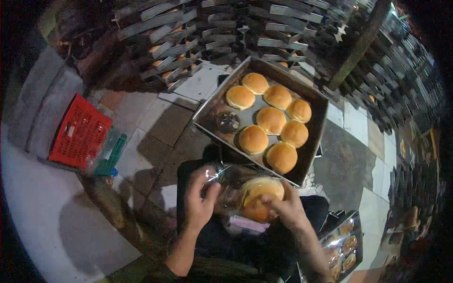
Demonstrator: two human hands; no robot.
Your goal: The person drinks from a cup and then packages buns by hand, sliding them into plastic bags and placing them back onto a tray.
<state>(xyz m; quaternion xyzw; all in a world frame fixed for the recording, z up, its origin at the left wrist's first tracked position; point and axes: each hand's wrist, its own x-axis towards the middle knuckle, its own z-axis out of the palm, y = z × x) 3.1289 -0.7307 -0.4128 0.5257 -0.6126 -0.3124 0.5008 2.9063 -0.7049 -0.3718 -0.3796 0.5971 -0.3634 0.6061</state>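
A clear plastic bag (226, 191) spans the space between my hands, above my lap. Its left side is pinched by my left hand (202, 198), whose fingers are a little blurred. Two golden buns (262, 188) lie close together at the bag's right end, seen through the shiny plastic. My right hand (288, 207) grips these buns from the right, thumb across their top. A pink strip (249, 224) shows at the bag's near edge. Just beyond my hands stands a metal tray (207, 120) with several round golden buns (271, 120) in it.
A red plastic crate (80, 134) with a green piece (111, 158) beside it stands at left. At lower right, another tray (361, 236) holds several glossy, wrapped-looking items (348, 245). Stacked metal trays (278, 23) line the back and right. A slanted pole (361, 45) rises behind.
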